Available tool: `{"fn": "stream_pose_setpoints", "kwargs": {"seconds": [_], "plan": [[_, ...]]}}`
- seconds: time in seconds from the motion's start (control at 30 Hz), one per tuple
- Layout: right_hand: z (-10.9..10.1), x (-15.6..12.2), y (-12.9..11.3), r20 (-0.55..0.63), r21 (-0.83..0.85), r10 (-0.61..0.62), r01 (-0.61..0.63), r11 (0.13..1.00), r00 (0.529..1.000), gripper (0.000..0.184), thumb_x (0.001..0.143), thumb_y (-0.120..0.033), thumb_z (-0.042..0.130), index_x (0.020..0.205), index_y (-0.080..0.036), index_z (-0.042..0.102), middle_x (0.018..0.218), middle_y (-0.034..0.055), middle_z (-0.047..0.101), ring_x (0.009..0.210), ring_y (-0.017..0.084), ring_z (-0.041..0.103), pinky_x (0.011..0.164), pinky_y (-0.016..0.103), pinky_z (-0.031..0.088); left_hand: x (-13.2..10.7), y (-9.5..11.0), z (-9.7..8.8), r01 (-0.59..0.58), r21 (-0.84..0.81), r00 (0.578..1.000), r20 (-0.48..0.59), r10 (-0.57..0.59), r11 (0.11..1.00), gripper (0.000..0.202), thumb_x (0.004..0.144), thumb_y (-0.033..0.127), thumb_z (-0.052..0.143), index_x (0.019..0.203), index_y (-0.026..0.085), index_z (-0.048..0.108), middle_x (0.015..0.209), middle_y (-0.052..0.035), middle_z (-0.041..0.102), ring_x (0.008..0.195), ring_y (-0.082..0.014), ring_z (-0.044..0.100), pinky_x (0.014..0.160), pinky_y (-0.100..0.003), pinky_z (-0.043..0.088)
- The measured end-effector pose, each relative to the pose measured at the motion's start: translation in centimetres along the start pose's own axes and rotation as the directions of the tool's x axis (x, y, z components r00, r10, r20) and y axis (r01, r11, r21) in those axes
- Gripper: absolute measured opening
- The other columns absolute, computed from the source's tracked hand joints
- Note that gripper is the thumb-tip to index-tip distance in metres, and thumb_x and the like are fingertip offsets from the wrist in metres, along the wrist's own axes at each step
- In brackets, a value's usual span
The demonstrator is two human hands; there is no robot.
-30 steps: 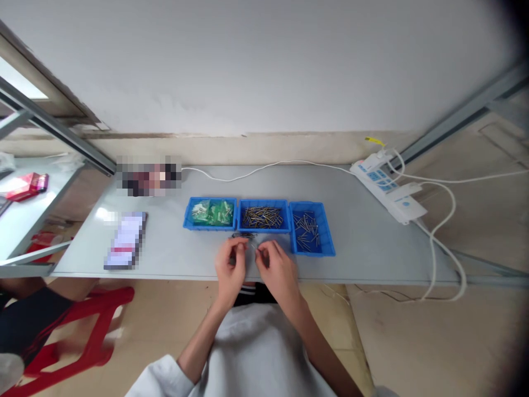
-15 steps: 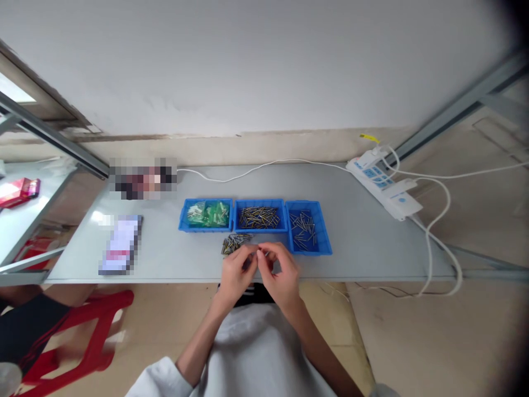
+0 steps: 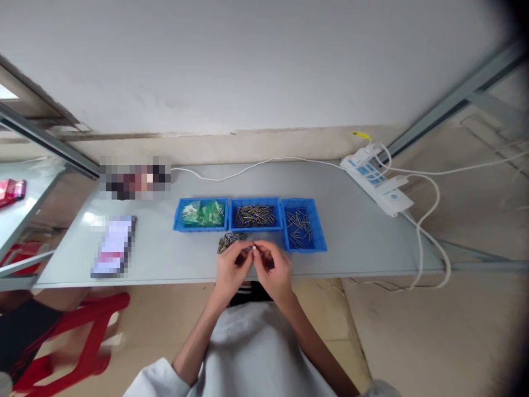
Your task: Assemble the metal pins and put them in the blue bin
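Note:
My left hand (image 3: 232,270) and my right hand (image 3: 275,271) meet at the table's front edge, thumbs and forefingers pinched together. A tiny white piece (image 3: 254,247) shows between the fingertips; its kind is too small to tell, and the fingers hide the rest. Just behind my left hand lies a loose pile of thin metal pins (image 3: 230,240), partly covered by it. Beyond are three blue bins: the left bin (image 3: 200,227) has small white pieces in green-tinted plastic bags, the middle bin (image 3: 256,226) many metal pins, the right bin (image 3: 316,234) fewer pins.
On the grey table (image 3: 157,231) a phone-like, blurred-out object (image 3: 113,245) lies at left, with another pixelated item (image 3: 136,182) behind it. A white power strip (image 3: 376,184) with cables sits at right. A person's leg and a red stool (image 3: 88,336) are at lower left.
The view has shifted slightly, so the table's things sit a little further left. A tiny white piece now shows between my fingertips; both hands stay pinched together.

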State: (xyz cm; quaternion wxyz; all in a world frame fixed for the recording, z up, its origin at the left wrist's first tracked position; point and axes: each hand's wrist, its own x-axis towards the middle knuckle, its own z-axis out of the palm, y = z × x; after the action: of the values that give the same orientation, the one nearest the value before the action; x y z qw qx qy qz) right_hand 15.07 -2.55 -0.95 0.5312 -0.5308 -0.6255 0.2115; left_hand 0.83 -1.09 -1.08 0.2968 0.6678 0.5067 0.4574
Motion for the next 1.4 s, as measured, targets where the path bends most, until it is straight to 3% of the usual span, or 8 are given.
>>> {"fn": "stream_pose_setpoints", "kwargs": {"seconds": [0.4, 0.57, 0.63, 0.77, 0.83, 1.0, 1.17, 1.4], "plan": [[-1.1, 0.7, -0.8, -0.038, -0.02, -0.054, 0.054, 0.998, 0.998, 0.01, 0.106, -0.026, 0.063, 0.104, -0.023, 0.073, 0.081, 0.0011, 0.074, 0.058, 0.012, 0.06, 0.059, 0.024, 0.054, -0.3, 0.4, -0.3, 0.049, -0.087, 0.999, -0.007, -0.05, 0.995, 0.024, 0.103, 0.026, 0.066, 0.121, 0.023, 0.081, 0.098, -0.0067, 0.083, 0.066, -0.0148, 0.067, 0.067, -0.026, 0.055], [-5.0, 3.5, -0.8, -0.324, -0.297, -0.069, -0.032, 0.954, 0.943, 0.015, 0.108, -0.034, 0.064, 0.106, -0.023, 0.074, 0.077, 0.0014, 0.072, 0.053, 0.012, 0.055, 0.056, 0.027, 0.051, -1.1, 0.4, -0.5, 0.158, -0.224, 0.958, -0.201, -0.204, 0.962, 0.026, 0.107, 0.04, 0.063, 0.109, 0.021, 0.081, 0.086, -0.0055, 0.079, 0.061, -0.0144, 0.062, 0.061, -0.025, 0.051], [-6.2, 4.3, -0.6, -0.335, -0.388, -0.085, -0.055, 0.92, 0.938, 0.018, 0.107, -0.036, 0.065, 0.11, -0.021, 0.075, 0.079, 0.0018, 0.073, 0.054, 0.013, 0.055, 0.059, 0.028, 0.051, -1.2, 0.3, -0.5, 0.164, -0.321, 0.916, -0.303, -0.265, 0.933, 0.028, 0.108, 0.043, 0.063, 0.105, 0.02, 0.079, 0.08, -0.0033, 0.075, 0.058, -0.0129, 0.058, 0.058, -0.024, 0.049], [-5.9, 3.4, -0.8, -0.207, -0.385, -0.097, 0.011, 0.923, 0.974, 0.019, 0.108, -0.033, 0.064, 0.121, -0.023, 0.074, 0.08, 0.0004, 0.073, 0.052, 0.012, 0.053, 0.059, 0.027, 0.052, -1.0, 0.2, -0.5, 0.122, -0.47, 0.856, -0.396, -0.332, 0.874, 0.027, 0.107, 0.044, 0.065, 0.101, 0.019, 0.075, 0.074, 0.0, 0.07, 0.056, -0.0107, 0.054, 0.057, -0.021, 0.047], [-4.3, 2.4, -1.1, -0.042, -0.312, -0.102, 0.084, 0.946, 0.994, 0.018, 0.11, -0.03, 0.061, 0.121, -0.025, 0.074, 0.082, 0.0005, 0.074, 0.053, 0.012, 0.055, 0.061, 0.027, 0.052, -0.9, 0.1, -0.5, 0.125, -0.492, 0.854, -0.389, -0.346, 0.862, 0.027, 0.106, 0.044, 0.065, 0.101, 0.019, 0.075, 0.074, 0.0004, 0.069, 0.056, -0.0104, 0.054, 0.057, -0.021, 0.046], [0.4, 1.8, -0.7, 0.355, -0.281, -0.042, 0.15, 0.948, 0.934, 0.021, 0.107, -0.021, 0.062, 0.122, -0.029, 0.074, 0.099, 0.0022, 0.08, 0.078, 0.017, 0.076, 0.068, 0.027, 0.053, -0.9, 0.2, -0.5, 0.162, -0.473, 0.846, -0.385, -0.369, 0.866, 0.029, 0.105, 0.046, 0.066, 0.1, 0.019, 0.074, 0.072, 0.0012, 0.068, 0.055, -0.0105, 0.053, 0.055, -0.021, 0.046], [2.2, 2.8, 0.3, 0.414, -0.391, 0.078, 0.099, 0.915, 0.907, 0.018, 0.102, -0.017, 0.066, 0.114, -0.028, 0.072, 0.1, -0.0004, 0.079, 0.071, 0.017, 0.073, 0.059, 0.027, 0.044, -0.9, 0.2, -0.4, 0.174, -0.487, 0.848, -0.368, -0.382, 0.856, 0.03, 0.104, 0.047, 0.067, 0.099, 0.019, 0.075, 0.071, 0.0015, 0.067, 0.055, -0.0107, 0.053, 0.055, -0.021, 0.046], [1.0, 2.5, 0.3, 0.372, -0.311, 0.061, 0.062, 0.948, 0.926, 0.013, 0.104, -0.019, 0.059, 0.103, -0.027, 0.07, 0.092, -0.0007, 0.075, 0.072, 0.016, 0.071, 0.061, 0.026, 0.044, -0.9, 0.0, -0.5, 0.205, -0.466, 0.859, -0.336, -0.386, 0.861, 0.03, 0.105, 0.047, 0.066, 0.1, 0.019, 0.075, 0.072, 0.0011, 0.068, 0.057, -0.0114, 0.055, 0.058, -0.021, 0.047]]}}
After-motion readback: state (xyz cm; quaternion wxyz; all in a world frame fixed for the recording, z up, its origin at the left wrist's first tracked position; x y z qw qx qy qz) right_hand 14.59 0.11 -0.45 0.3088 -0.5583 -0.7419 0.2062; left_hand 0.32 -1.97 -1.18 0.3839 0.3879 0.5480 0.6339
